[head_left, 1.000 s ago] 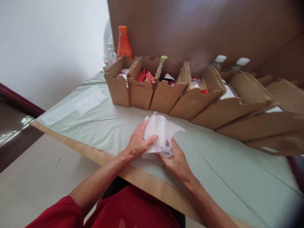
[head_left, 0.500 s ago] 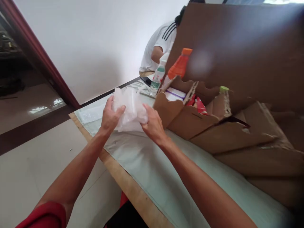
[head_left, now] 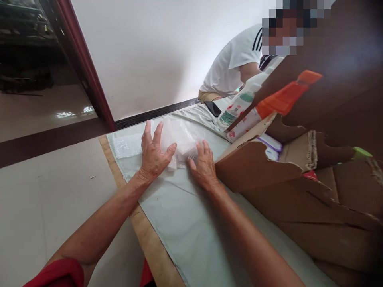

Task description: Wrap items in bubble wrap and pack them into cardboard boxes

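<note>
A crumpled bundle of clear plastic wrap (head_left: pixel 181 137) lies on the pale green cloth (head_left: pixel 179 207) near the far end of the table. My left hand (head_left: pixel 155 153) is at its left side, fingers spread, with the thumb at the wrap's edge. Against the right side of the bundle rests my right hand (head_left: pixel 203 163), its fingers loosely apart and not wrapped round it. Another flat piece of clear wrap (head_left: pixel 128 146) lies to the left, partly behind my left hand.
Cardboard compartments (head_left: pixel 257 169) stand along the right, with small packs inside. A clear bottle (head_left: pixel 235 111), an orange-capped bottle (head_left: pixel 284 97) and a dark phone-like object (head_left: pixel 213 108) are beyond. A person in a white shirt (head_left: pixel 227 59) sits at the back.
The bundle has come down onto the cloth, and both hands have loosened from it, with the left fingers spreading. The view has shifted, so the boxes and bottles appear farther right.
</note>
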Tool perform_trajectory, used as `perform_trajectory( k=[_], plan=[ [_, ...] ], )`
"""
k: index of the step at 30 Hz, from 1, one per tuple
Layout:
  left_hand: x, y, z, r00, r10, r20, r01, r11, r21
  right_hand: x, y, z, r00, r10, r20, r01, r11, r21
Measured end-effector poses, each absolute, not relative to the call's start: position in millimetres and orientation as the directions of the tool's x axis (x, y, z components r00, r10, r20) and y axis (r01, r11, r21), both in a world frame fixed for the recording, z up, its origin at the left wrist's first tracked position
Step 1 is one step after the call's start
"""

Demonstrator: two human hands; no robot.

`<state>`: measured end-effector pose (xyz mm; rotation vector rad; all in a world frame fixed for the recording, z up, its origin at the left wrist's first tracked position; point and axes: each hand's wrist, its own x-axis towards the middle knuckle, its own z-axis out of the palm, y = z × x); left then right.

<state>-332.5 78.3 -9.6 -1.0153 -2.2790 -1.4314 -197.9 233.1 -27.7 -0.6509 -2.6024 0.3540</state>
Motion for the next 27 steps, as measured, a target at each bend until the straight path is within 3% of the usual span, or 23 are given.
perform_trajectory(
  k=[5,10,13,18,23,27],
  plan=[
    [-344,77,-14,-0.809,0.464,0.361,0.565,0.443,0.697,-220,253,-28,-0.773,0.520,0.364,0.397,0.844,-0.361],
    [-351,73,-12,-0.830,0.427,0.358,0.530,0.406,0.744,-216,241,-35,-0.732,0.525,0.434,0.383,0.844,-0.374],
    [-351,73,-10,-0.843,0.428,0.326,0.506,0.425,0.751,-226,238,-36,-0.781,0.500,0.375,0.349,0.847,-0.401],
    [-354,73,-11,-0.856,0.363,0.368,0.505,0.436,0.745,-224,233,-29,-0.770,0.520,0.370,0.368,0.836,-0.407],
    [-358,69,-11,-0.854,0.314,0.414,0.509,0.337,0.792,-178,210,-22,-0.770,0.427,0.474,0.290,0.896,-0.336],
    [-353,64,-5,-0.828,0.221,0.516,0.560,0.264,0.785,-150,193,-23,-0.793,0.412,0.449,0.258,0.895,-0.365]
  ],
)
